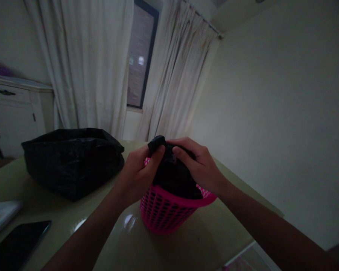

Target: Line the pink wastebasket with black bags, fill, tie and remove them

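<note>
A pink plastic basket (164, 214) with a perforated wall stands on the pale green table (59, 222). A black plastic bag (175, 180) sits inside it and bulges above the rim. My left hand (138, 173) pinches the gathered top of this bag between thumb and fingers. My right hand (200, 163) grips the same bunched top from the other side, just above the basket.
A large full black bag (73, 160) lies on the table to the left. A dark tablet (17, 244) and a white book (1, 214) lie at the near left edge. White curtains, a window and a white cabinet (14, 113) stand behind. The table's right edge is close to the basket.
</note>
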The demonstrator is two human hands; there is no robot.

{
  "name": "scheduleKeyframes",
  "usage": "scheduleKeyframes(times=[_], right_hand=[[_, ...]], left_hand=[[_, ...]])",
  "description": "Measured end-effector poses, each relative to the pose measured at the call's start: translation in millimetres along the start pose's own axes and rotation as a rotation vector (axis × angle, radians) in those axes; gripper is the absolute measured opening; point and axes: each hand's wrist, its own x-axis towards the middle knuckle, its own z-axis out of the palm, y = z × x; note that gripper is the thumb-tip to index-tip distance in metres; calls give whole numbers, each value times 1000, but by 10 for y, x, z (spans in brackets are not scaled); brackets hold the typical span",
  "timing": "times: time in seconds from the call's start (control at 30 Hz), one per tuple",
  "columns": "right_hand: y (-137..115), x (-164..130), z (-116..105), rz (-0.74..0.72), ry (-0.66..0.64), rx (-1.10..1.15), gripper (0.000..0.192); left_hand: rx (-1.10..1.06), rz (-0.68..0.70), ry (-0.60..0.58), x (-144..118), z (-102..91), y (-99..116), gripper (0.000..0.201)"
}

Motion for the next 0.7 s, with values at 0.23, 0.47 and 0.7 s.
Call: scheduleKeyframes(times=[0.23,0.47,0.7], right_hand=[[20,-18,-103,-62,19,115,24],[268,-413,-607,-29,-233,-28,22],[310,-446,-748,110,-240,-25,30]], left_hand=[[-186,-156,12,93,-75,-120,46],[-39,-327,288,377,-449,-795,53],[299,-97,302,402,-391,-1015,42]])
